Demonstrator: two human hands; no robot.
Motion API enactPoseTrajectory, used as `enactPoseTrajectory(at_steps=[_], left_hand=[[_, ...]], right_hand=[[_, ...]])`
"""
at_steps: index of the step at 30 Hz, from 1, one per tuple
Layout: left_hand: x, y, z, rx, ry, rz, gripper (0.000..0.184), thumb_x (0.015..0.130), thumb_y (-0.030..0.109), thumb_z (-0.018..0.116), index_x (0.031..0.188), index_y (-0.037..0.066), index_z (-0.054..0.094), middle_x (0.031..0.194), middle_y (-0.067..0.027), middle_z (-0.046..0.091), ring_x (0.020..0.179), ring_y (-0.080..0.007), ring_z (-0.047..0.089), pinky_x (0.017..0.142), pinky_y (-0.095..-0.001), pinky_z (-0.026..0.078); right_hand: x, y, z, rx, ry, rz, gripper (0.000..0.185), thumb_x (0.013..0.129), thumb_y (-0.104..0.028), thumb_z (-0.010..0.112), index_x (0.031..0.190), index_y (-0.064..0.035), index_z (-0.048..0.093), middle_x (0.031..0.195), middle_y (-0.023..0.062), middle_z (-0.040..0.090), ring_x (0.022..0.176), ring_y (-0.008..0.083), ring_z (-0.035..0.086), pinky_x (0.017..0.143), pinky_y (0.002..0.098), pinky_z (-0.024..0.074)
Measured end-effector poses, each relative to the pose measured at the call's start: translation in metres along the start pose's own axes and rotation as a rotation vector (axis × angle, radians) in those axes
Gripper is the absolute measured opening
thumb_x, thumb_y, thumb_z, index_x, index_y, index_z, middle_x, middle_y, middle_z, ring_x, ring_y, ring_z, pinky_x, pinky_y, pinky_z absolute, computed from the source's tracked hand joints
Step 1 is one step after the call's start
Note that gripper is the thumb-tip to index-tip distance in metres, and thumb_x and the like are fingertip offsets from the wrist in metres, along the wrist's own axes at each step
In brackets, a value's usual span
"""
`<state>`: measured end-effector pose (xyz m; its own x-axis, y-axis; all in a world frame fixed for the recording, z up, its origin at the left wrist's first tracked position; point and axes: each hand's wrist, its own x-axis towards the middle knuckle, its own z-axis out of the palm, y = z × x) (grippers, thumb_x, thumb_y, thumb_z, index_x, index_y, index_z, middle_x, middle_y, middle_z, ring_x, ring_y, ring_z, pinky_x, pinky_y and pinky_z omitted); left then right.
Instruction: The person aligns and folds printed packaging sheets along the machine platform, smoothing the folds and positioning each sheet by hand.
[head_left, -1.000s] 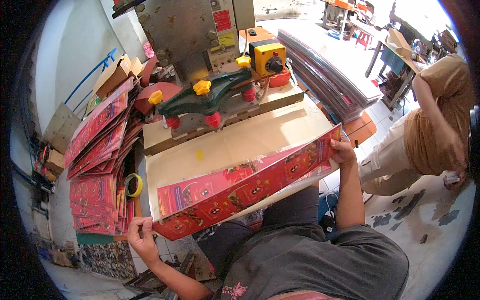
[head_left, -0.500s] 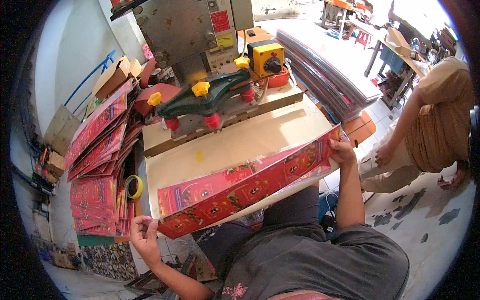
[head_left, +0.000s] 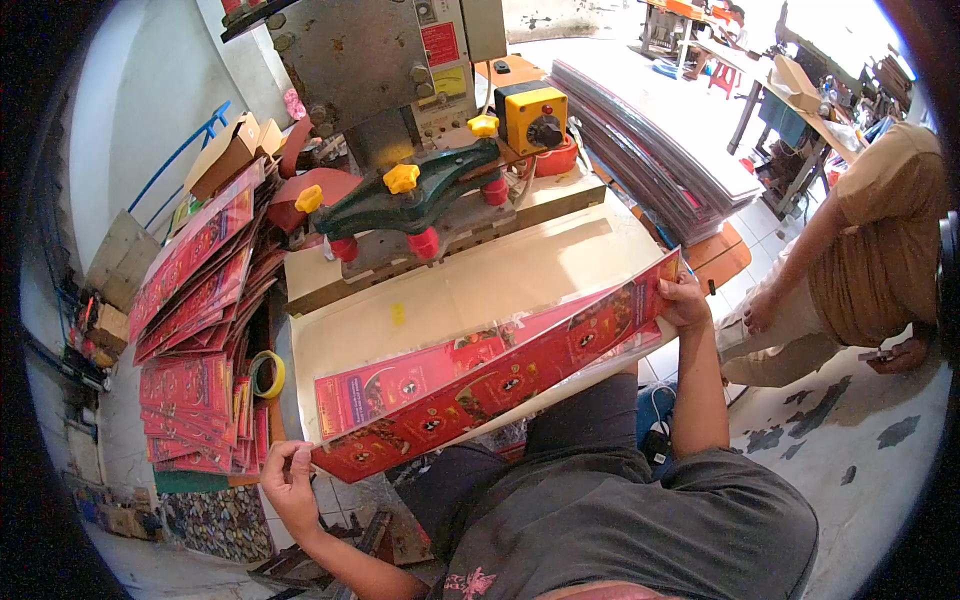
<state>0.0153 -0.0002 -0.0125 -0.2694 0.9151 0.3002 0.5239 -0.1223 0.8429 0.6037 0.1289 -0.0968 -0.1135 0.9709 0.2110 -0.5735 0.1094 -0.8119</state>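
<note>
A long red printed sheet [head_left: 470, 400] slants across the front of the pale work board [head_left: 480, 280]. My right hand [head_left: 684, 298] grips its upper right corner, thumb on top. Near its lower left corner is my left hand [head_left: 288, 478], with thumb and fingertips pinched together; what is between them is too small to make out. Beneath the long sheet, another red printed sheet [head_left: 380, 388] lies on the board. Behind the board stands a press with a dark green clamp bar [head_left: 420, 195] and yellow knobs.
Stacks of red printed sheets [head_left: 190, 385] and a yellow tape roll [head_left: 267, 374] are at the left. A yellow control box [head_left: 535, 118] and a tall pile of flat sheets [head_left: 650, 150] stand behind right. Another person [head_left: 870, 240] stands at the right.
My left hand has shifted slightly at the sheet's left corner, its fingers closing together. My right hand keeps its hold. The other person's arms have moved lower.
</note>
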Motion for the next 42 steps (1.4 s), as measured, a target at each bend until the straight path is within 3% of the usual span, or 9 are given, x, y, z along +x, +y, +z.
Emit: enactPoseTrajectory(at_steps=[6,12,18,23,26,32,42], left_hand=[[-0.002,0.0,0.002,-0.029,0.045,0.0,0.016,0.093,0.015,0.067,0.09,-0.001,0.063,0.079,0.0015,0.049,0.069,-0.0068,0.043,0.061,-0.0222,0.034],[0.0,0.005,0.0,0.052,-0.057,0.149,0.015,0.092,0.014,0.067,0.09,-0.001,0.064,0.079,-0.0014,0.051,0.072,-0.0101,0.046,0.064,-0.0235,0.034],[0.0,0.01,0.006,0.002,-0.031,0.146,0.012,0.092,0.009,0.064,0.087,-0.002,0.064,0.084,-0.0056,0.06,0.078,-0.0126,0.054,0.069,-0.0259,0.042],[0.0,0.011,0.008,0.2,0.073,0.144,0.014,0.092,0.01,0.066,0.086,-0.003,0.065,0.077,-0.0052,0.063,0.071,-0.0129,0.056,0.066,-0.0278,0.045],[-0.001,0.01,0.006,0.093,0.118,0.008,0.019,0.093,0.014,0.068,0.086,-0.003,0.066,0.074,-0.0041,0.062,0.068,-0.012,0.055,0.064,-0.0275,0.044],[-0.001,-0.002,-0.001,0.116,0.141,0.115,0.026,0.094,0.021,0.068,0.083,-0.003,0.065,0.072,-0.004,0.06,0.067,-0.0108,0.052,0.061,-0.0266,0.041],[-0.003,-0.017,-0.008,0.024,0.131,0.109,0.029,0.095,0.02,0.066,0.08,-0.004,0.062,0.074,-0.0049,0.06,0.069,-0.0108,0.053,0.062,-0.0259,0.043]], right_hand=[[0.0,-0.002,0.007,0.018,0.018,-0.019,0.07,0.08,-0.007,0.072,0.141,0.0,0.039,0.132,0.015,0.058,0.116,0.0268,0.061,0.1,0.0429,0.0491],[0.0,-0.001,0.005,-0.003,0.003,-0.025,0.073,0.081,-0.009,0.072,0.143,0.0013,0.035,0.134,0.0165,0.055,0.121,0.0278,0.057,0.101,0.0441,0.0474],[-0.001,-0.001,0.004,0.038,0.023,-0.013,0.071,0.08,-0.006,0.073,0.141,-0.0005,0.038,0.132,0.0155,0.057,0.116,0.0269,0.061,0.1,0.0431,0.0496],[0.0,0.0,0.004,0.013,0.038,-0.019,0.072,0.079,-0.007,0.074,0.141,-0.0007,0.039,0.131,0.015,0.058,0.116,0.0264,0.061,0.1,0.0424,0.0497],[-0.001,-0.001,0.004,0.011,0.025,-0.018,0.072,0.08,-0.007,0.074,0.141,-0.0009,0.038,0.131,0.015,0.057,0.116,0.0263,0.061,0.099,0.0424,0.0499],[-0.001,-0.001,0.008,0.023,0.03,-0.034,0.07,0.082,-0.007,0.072,0.142,-0.0005,0.037,0.132,0.0153,0.057,0.115,0.0265,0.061,0.099,0.0426,0.0504],[0.0,0.001,0.004,0.027,0.041,-0.042,0.071,0.079,-0.009,0.076,0.14,0.0001,0.041,0.131,0.0154,0.058,0.115,0.0272,0.061,0.1,0.0439,0.0498]])
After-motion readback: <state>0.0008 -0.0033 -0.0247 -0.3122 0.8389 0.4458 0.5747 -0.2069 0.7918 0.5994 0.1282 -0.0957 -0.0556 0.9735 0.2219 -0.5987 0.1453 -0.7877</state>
